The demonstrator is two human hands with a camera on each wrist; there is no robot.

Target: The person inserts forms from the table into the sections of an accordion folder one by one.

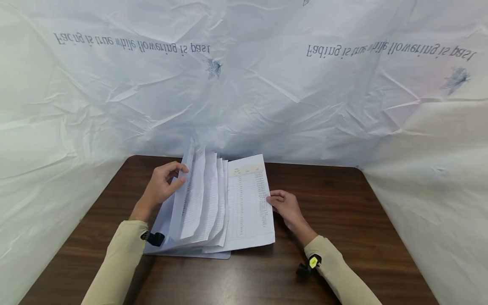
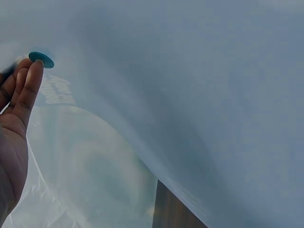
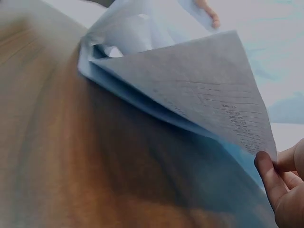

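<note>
A pale blue plastic document folder [image 1: 162,220] lies on the table with its cover raised. My left hand [image 1: 162,182] pinches the cover's edge between thumb and fingers. Close to the left fingertips, in the left wrist view, sits a round teal button [image 2: 42,60]. Several white printed papers [image 1: 207,199] stand fanned out to the right of the cover. The rightmost is a sheet with a printed table [image 1: 248,203]. By its right edge, my right hand [image 1: 286,208] pinches this sheet, which slants up off the table in the right wrist view [image 3: 213,90].
Under the folder is a dark brown wooden table [image 1: 324,182] with rounded far corners. White wrinkled sheeting [image 1: 244,101] with printed lettering hangs behind it and on both sides. Each sleeve carries a small black wrist device.
</note>
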